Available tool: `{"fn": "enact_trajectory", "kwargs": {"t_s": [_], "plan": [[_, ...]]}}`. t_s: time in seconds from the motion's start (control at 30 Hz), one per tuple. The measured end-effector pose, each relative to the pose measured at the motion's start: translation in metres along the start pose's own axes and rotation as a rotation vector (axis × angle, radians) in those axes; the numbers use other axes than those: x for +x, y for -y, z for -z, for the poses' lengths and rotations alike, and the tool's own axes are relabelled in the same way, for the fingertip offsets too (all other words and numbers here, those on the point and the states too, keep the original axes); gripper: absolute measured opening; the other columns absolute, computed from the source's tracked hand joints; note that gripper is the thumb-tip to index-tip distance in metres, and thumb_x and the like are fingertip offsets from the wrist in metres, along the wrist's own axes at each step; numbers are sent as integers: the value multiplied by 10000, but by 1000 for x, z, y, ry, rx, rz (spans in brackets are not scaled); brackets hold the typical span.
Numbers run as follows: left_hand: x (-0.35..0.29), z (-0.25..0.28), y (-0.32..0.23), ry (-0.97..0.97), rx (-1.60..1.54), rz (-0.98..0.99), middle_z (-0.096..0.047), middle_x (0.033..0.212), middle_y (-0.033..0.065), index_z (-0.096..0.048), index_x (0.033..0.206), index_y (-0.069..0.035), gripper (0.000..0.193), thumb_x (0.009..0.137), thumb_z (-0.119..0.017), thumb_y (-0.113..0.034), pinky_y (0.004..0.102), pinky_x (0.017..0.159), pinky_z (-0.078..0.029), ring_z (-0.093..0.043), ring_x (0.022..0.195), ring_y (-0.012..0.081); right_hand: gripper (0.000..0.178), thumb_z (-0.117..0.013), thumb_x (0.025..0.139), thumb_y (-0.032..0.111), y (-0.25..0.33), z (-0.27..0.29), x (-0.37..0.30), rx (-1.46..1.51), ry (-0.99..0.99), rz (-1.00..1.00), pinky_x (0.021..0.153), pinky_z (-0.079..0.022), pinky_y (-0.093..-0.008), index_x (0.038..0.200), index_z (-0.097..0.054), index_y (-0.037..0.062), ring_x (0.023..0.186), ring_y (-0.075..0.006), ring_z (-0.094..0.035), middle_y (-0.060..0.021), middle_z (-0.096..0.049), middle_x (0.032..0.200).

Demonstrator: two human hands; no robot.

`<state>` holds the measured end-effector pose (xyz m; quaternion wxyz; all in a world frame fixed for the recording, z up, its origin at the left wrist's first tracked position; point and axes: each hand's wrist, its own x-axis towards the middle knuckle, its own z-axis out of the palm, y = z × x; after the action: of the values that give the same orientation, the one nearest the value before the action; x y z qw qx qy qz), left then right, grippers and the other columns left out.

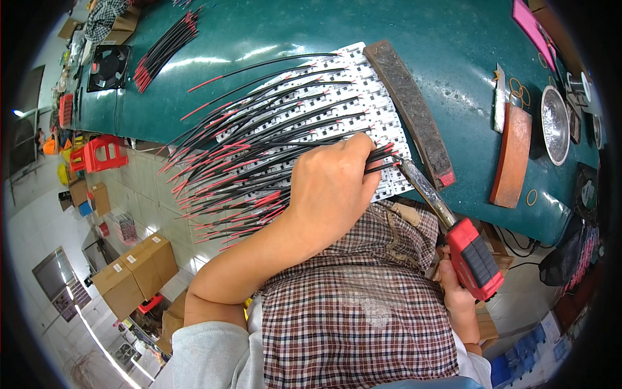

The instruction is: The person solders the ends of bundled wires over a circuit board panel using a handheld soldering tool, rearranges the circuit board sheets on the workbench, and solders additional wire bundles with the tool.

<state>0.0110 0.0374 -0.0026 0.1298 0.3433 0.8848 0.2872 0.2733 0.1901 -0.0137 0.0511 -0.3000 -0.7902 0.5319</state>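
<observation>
Desk [259,29]: green, bearing the work. White panel [372,84]: small circuit boards in rows, overhanging the desk's near edge. Dark bar [411,110]: along the panel's right side. Soldering iron [476,257]: red-and-black handle, tip beside the wire ends. Left hand [332,180]: above the panel, grip clamped on black wires. Right hand [457,295]: grip wrapped around the iron's handle. Black wires [249,174]: red-ended, fanned leftward across the panel. Step, as judged: soldering wire ends to boards. Next move likely calls for holding one end steady under the tip.
</observation>
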Motion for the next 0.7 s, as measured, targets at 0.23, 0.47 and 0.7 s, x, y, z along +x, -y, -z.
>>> {"fn": "enact_trajectory", "kwargs": {"t_s": [0.23,0.47,0.7], "plan": [[5,3,8,2,-26,-88,-721,810,132,-727,947,-33,170,798,-779,-99,388,603,-539,-702,694,314,311,-759,702,10,8,-2,6,-3,17,3,707,-548,-374,1004,-701,-35,773,-335,-693,-173,-696,914],[4,4,6,-5,16,-110,-731,830,122,-741,937,-33,176,777,-786,-90,386,625,-547,-708,714,305,306,-760,687,10,7,-5,7,-6,8,58,690,-544,-376,985,-704,-28,757,-336,-687,-175,-691,896],[4,3,7,-25,1,-135,-730,826,117,-744,920,-37,176,763,-799,-93,383,627,-543,-705,711,297,298,-764,695,19,4,-1,1,-16,-17,78,697,-541,-386,985,-706,-17,768,-338,-689,-167,-692,897]]}}
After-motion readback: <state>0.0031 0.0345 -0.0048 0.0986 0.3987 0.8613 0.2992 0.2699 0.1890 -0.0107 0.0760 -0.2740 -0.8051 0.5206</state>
